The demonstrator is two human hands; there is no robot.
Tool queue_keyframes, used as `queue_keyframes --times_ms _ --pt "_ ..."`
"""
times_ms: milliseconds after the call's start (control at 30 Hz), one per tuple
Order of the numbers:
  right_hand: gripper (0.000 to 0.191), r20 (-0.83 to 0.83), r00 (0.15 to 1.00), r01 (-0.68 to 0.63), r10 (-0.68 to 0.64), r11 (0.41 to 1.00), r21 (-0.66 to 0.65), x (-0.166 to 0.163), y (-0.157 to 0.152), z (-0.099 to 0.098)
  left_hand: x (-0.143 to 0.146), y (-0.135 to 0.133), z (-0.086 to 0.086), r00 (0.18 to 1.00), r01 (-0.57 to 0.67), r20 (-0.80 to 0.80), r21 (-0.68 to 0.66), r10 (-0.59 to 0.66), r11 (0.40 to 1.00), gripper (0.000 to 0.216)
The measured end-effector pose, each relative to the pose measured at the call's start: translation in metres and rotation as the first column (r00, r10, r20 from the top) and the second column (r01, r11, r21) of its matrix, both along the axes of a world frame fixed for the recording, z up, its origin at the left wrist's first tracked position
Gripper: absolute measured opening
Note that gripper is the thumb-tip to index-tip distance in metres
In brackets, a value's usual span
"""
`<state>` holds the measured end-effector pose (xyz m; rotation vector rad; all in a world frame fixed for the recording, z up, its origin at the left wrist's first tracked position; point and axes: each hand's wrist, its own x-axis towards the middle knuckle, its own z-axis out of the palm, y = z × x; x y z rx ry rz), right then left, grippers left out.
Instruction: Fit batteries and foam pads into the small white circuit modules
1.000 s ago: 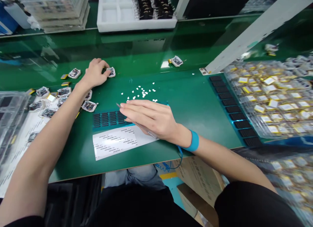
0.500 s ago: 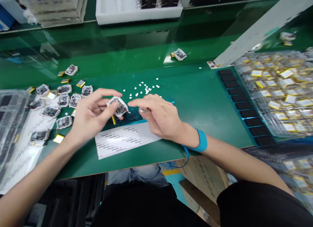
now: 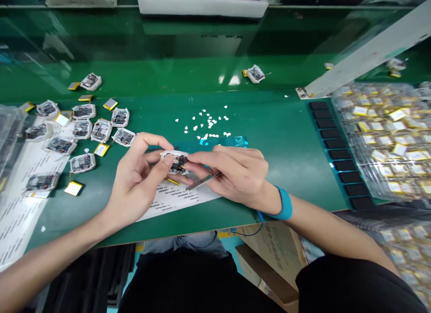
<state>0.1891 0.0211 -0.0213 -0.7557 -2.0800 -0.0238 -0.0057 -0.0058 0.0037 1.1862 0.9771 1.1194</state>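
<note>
My left hand [image 3: 143, 176] grips a white smartwatch case [image 3: 177, 159] with an exposed circuit board, thumb across its face. A yellow-edged battery [image 3: 173, 181] shows just below the case. My right hand [image 3: 235, 171], with a blue band [image 3: 285, 203] on its wrist, is closed around metal tweezers [image 3: 203, 181] that slant down toward the left. Its index fingertip touches or nearly touches the case's right side. Under both hands lies a printed white sheet [image 3: 183, 200], partly hidden. Small white pieces [image 3: 210, 123] are scattered on the green bench beyond.
Several similar open cases [image 3: 81, 130] with batteries lie at the left. A row of black pieces [image 3: 333, 153] runs along the right, beside a clear tray [image 3: 377, 165] of batteries. A white post [image 3: 363, 48] rises behind them. One more case [image 3: 255, 73] sits farther back.
Both hands have come lower and closer together, and the case has tilted. The tweezers now show clearly below the right fingers. The whole view has shifted slightly.
</note>
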Motion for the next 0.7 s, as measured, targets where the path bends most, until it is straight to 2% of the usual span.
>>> queue_keyframes --times_ms 100,233,533,700 --pt "0.012 0.058 0.998 0.036 -0.038 0.998 0.047 0.0 -0.003 0.001 0.001 -0.003 -0.001 1.0 -0.021 -0.019 0.052 0.022 0.998 0.012" --pt "0.011 0.125 0.992 0.014 -0.028 0.994 0.11 0.001 -0.006 0.0 0.002 -0.007 -0.003 0.996 -0.052 -0.075 0.06 0.057 0.997 0.01" --pt "0.015 0.288 0.957 -0.048 0.017 0.994 0.102 0.001 -0.002 -0.003 -0.001 -0.007 -0.014 0.983 -0.055 -0.171 0.086 0.069 0.995 0.011" --pt "0.011 0.209 0.978 -0.02 0.01 0.999 0.048 0.001 0.003 -0.007 -0.003 -0.001 -0.013 0.99 -0.065 -0.122 0.021 0.067 0.998 0.013"
